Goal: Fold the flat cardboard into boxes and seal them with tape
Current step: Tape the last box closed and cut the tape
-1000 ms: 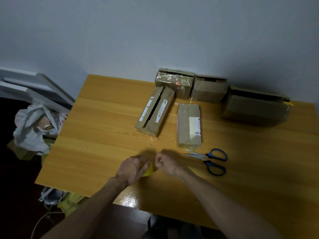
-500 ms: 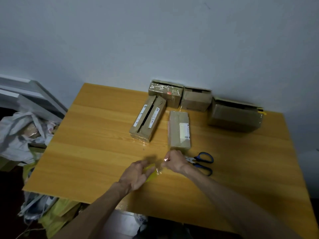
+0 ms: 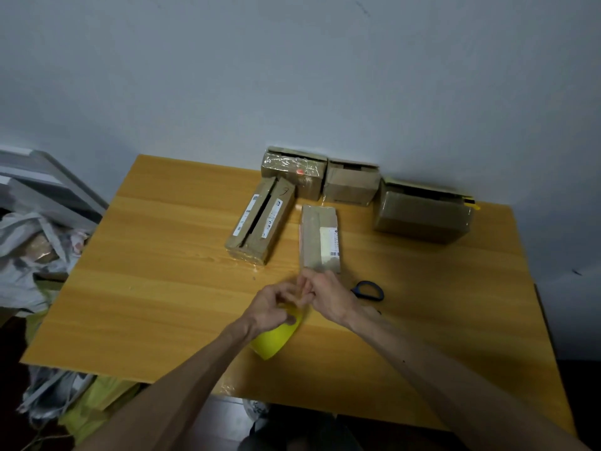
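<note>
tape roll (image 3: 274, 338), yellow, sits gripped in the left hand (image 3: 270, 307) over the wooden table (image 3: 162, 271), while the right hand (image 3: 328, 297) seems to pinch its loose end beside the scissors (image 3: 369, 290).

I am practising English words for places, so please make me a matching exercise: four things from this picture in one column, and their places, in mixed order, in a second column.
Things
1. yellow tape roll
2. blue-handled scissors
3. box with the white label
4. largest box

Places
A. farthest right in the back row of boxes
B. in the grip of the left hand
C. partly hidden behind the right hand
D. just beyond the fingertips of both hands

Right pairs: 1-B, 2-C, 3-D, 4-A.
</note>
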